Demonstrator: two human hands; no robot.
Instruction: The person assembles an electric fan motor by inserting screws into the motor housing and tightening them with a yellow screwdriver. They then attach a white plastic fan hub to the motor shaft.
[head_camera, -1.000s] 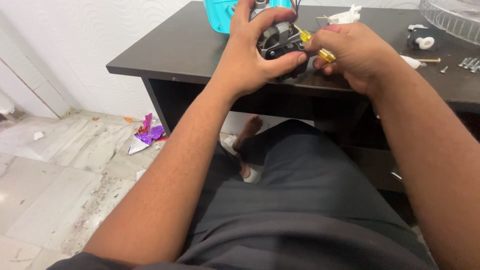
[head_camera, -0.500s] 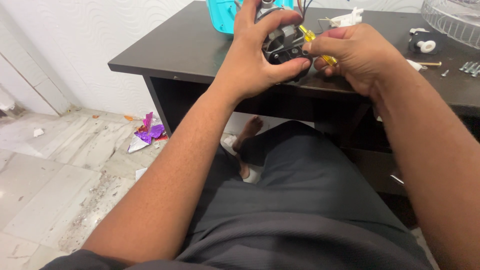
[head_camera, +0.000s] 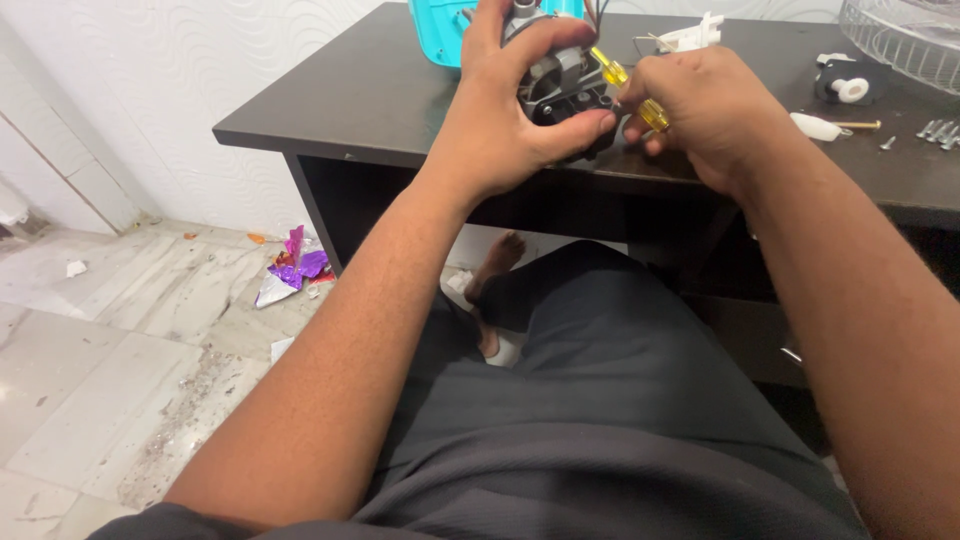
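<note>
1. Fingers (head_camera: 560, 130) of the left hand (head_camera: 505, 110) are wrapped around a small grey and black motor block (head_camera: 562, 88), the thumb pressed under its near side and the other fingers curled over its far top.
2. Fingers of the right hand (head_camera: 705, 110) are closed around a screwdriver with a clear yellow handle (head_camera: 630, 95), whose upper end is seen just right of the motor block, touching or nearly touching it.
3. The motor block is held above the near edge of a dark brown table (head_camera: 370, 100), between the two hands, with a few wires (head_camera: 595, 12) rising from its far top.
4. A turquoise plastic housing (head_camera: 440, 30) is seen on the table just beyond the left hand.
5. Farther right on the table, a white plastic part (head_camera: 695, 32), a black piece with a white knob (head_camera: 848, 82), a white-handled tool (head_camera: 830, 127) and several loose screws (head_camera: 935, 130) are laid out.
6. A wire grille (head_camera: 905, 40) is seen at the far right corner.
7. Below the table, dark trousers (head_camera: 620, 400) and a bare foot (head_camera: 497, 262) are visible; crumpled purple foil (head_camera: 290, 272) is lying on the tiled floor (head_camera: 100, 380) to the left.
</note>
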